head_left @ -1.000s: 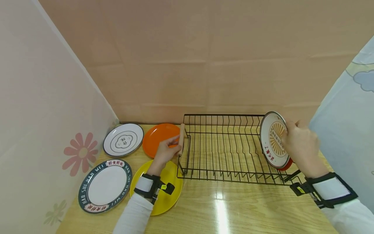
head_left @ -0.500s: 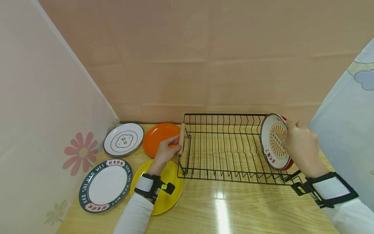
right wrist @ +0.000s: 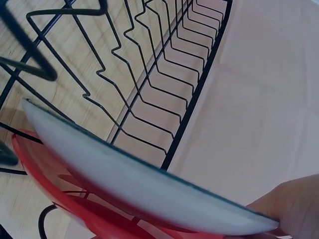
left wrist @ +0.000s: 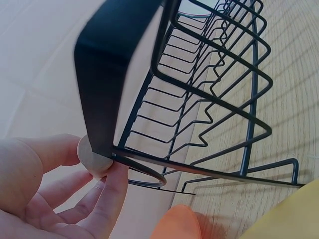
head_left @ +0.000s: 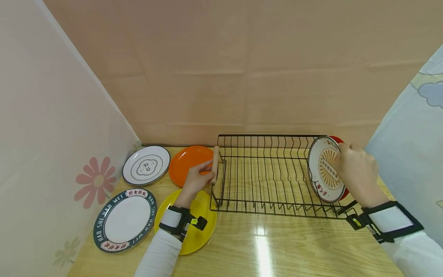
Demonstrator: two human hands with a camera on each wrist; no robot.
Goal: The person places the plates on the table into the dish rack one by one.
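Taking the black wire dish rack as landmark: nearest the person, just off its left front corner, lies a yellow plate flat on the desk, with the left forearm crossing over it. Left of that sits a dark-rimmed plate with lettering. The left hand is at the rack's left end, its fingers curled round the wooden handle there. The left wrist view shows what the head view cannot: the round end of that handle pinched between thumb and fingers, right against the rack's black end bracket.

At the rack's right end the right hand grips the upper rim of a white plate with a sunburst pattern, which stands tilted on edge among the rack's wires. A red plate stands directly behind it, showing only a sliver in the head view. The right wrist view shows more of the red plate, lying close under the white plate's edge, and fingers holding that rim.

Farther back, left of the rack, an orange plate and a white plate with a cloud emblem lie flat near the wall.
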